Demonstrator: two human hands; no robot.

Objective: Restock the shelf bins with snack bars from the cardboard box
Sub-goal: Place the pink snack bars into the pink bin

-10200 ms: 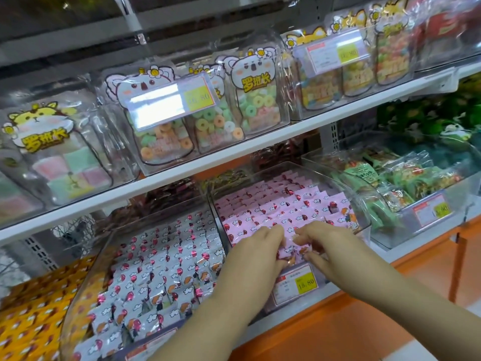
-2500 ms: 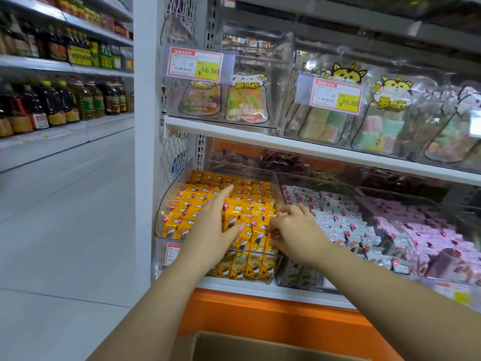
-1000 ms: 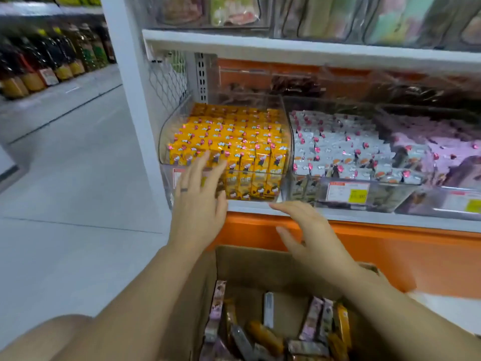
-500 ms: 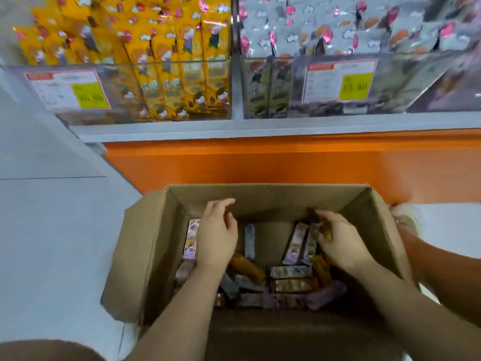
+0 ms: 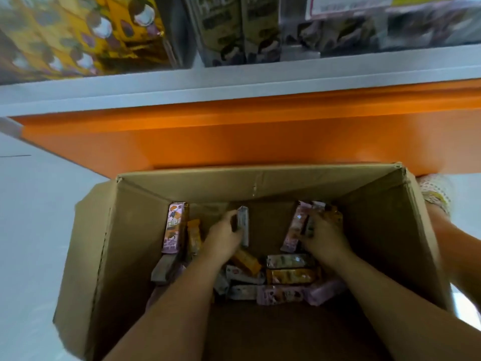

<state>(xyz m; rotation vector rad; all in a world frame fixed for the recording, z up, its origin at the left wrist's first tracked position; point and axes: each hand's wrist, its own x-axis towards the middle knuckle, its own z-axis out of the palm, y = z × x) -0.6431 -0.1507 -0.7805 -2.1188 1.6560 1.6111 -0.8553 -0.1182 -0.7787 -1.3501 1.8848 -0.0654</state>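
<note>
Here both hands are down inside the open cardboard box (image 5: 377, 230), which stands on the pale floor (image 5: 31, 230) against the shelf's orange base panel (image 5: 234, 142). The left hand (image 5: 223, 241) has its fingers (image 5: 230, 221) curled round a silver-grey bar (image 5: 243, 225), held upright near the middle of the box's far wall. The right hand (image 5: 322, 238) grips a bunch of bars (image 5: 299, 222) toward the far right corner, with a pink one on the left side of the bunch; how many it holds I cannot tell. Loose snack bars (image 5: 289, 276) in pink, orange and grey lie jumbled on the box bottom, and a pink bar (image 5: 175, 226) leans against the left wall. Above, blurred, the clear shelf bins (image 5: 78, 35) show yellow and grey packets on the white shelf (image 5: 234, 82).
</note>
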